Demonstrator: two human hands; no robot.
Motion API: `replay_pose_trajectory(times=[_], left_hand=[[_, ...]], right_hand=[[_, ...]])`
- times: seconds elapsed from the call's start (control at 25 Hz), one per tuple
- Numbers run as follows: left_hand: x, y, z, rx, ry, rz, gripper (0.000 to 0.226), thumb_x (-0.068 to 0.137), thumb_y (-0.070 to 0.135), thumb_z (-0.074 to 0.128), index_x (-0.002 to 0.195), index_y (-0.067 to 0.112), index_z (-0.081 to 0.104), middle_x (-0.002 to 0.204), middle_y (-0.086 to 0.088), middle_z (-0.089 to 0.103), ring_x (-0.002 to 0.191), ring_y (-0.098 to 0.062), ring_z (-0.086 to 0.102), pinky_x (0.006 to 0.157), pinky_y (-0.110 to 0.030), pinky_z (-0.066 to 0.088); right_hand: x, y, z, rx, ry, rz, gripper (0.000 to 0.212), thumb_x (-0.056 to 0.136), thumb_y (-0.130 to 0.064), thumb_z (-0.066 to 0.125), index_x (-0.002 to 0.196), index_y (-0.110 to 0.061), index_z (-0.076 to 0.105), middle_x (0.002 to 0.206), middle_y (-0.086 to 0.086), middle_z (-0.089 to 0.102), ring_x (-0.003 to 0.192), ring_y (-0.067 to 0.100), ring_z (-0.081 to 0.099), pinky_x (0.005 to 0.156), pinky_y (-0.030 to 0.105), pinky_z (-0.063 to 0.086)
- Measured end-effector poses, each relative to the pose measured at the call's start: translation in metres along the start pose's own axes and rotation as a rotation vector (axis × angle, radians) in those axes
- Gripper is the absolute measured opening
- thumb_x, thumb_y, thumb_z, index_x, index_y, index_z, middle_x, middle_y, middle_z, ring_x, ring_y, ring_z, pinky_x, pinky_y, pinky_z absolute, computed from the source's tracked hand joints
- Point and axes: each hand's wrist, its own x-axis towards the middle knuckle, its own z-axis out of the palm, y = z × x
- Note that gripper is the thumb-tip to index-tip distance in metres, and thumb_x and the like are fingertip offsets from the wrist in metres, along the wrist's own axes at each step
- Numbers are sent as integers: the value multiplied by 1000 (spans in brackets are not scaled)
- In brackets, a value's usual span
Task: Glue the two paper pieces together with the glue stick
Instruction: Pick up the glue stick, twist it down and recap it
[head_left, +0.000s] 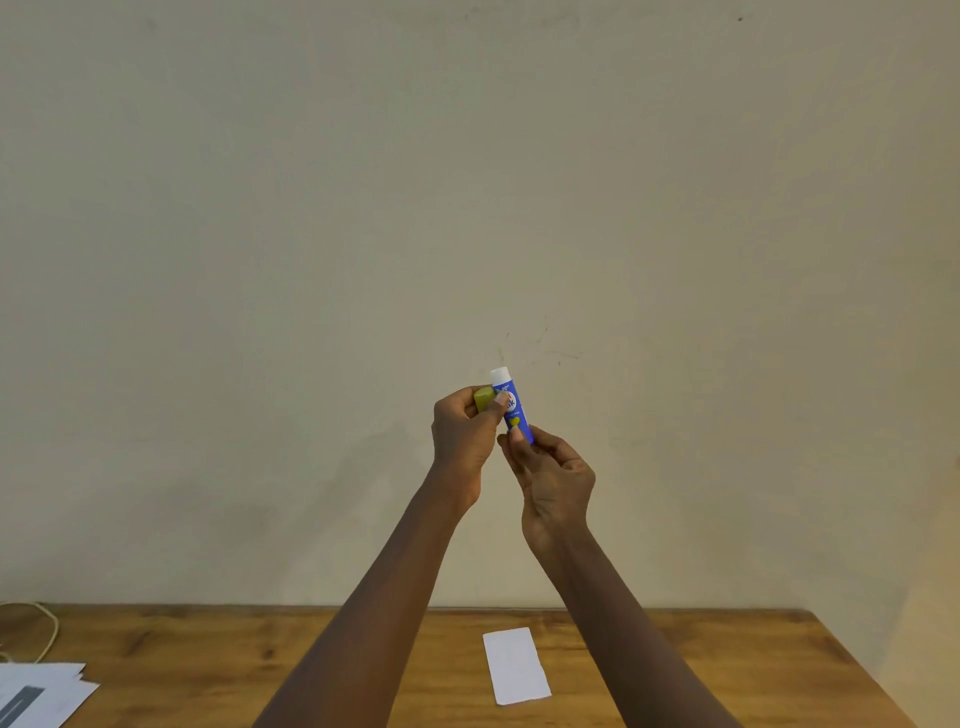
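I hold a blue glue stick (514, 410) upright in front of the wall, well above the table. Its white glue tip is bare at the top. My right hand (550, 478) grips the lower end of the tube. My left hand (465, 441) holds the yellow-green cap (483, 399) just left of the tube, with the thumb touching the tube's side. One white paper strip (516, 665) lies flat on the wooden table (208, 654) below my arms. A second separate piece is not clearly visible.
A stack of white sheets (41, 691) with a grey printed mark lies at the table's left front. A pale cord (47, 629) curls at the far left edge. The plain wall stands right behind the table. The table's right edge slants toward the lower right corner.
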Motion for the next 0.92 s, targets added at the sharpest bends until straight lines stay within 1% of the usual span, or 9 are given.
replay_pose_trajectory(times=[0.24,0.32,0.4,0.48,0.56,0.64,0.76,0.84,0.92], left_hand=[[-6,-4,10,58,151,-58,19,83,16,60,90,-2,62,83,-10,61,74,-19,54,54,-15,43],[-7,-3,14,51,201,-56,12,83,15,60,84,3,61,80,-9,60,71,-19,54,45,-12,44],[-9,-1,18,51,269,-67,9,83,14,60,80,7,58,79,-8,60,70,-19,56,41,-8,42],[-10,0,22,64,333,-90,10,83,16,59,81,6,58,81,-8,59,72,-18,57,48,-10,42],[-13,1,24,46,366,-114,14,84,16,58,85,2,60,83,-8,58,74,-18,57,60,-17,45],[-14,1,23,15,353,-138,15,84,16,59,86,1,60,82,-8,59,74,-18,56,62,-20,46],[-15,3,15,-108,221,-148,11,83,15,60,78,6,59,77,-8,60,76,-21,54,62,-23,44],[-14,9,7,-277,108,-176,9,86,18,57,83,10,61,89,-10,63,89,-20,55,78,-30,43],[-9,16,-2,-414,-7,-201,17,89,24,49,97,13,60,113,-10,62,106,-18,54,99,-42,33]], right_hand=[[-2,7,-1,-390,116,-325,23,65,5,72,72,-11,57,74,3,62,66,10,64,52,10,52],[-2,9,-2,-497,101,-455,20,65,3,73,71,-7,57,77,6,63,71,15,64,57,16,54],[0,8,-1,-550,92,-568,16,65,6,73,69,-1,59,74,9,65,69,18,62,57,10,50],[2,8,0,-583,75,-652,13,64,13,68,66,3,60,69,15,66,61,14,59,52,2,43],[2,8,1,-634,56,-712,12,64,15,65,64,4,60,63,19,66,55,8,53,50,2,40],[2,6,-1,-697,38,-751,11,64,13,67,64,4,61,61,19,65,52,11,50,50,3,39],[5,0,-7,-652,25,-698,15,61,7,74,65,2,61,64,9,65,57,16,57,54,8,43],[6,-5,-11,-451,23,-510,18,62,4,75,66,-3,59,68,7,64,65,20,62,55,19,51],[3,-6,-14,-310,-26,-345,17,66,4,72,69,-6,58,71,9,63,77,22,64,52,16,52]])
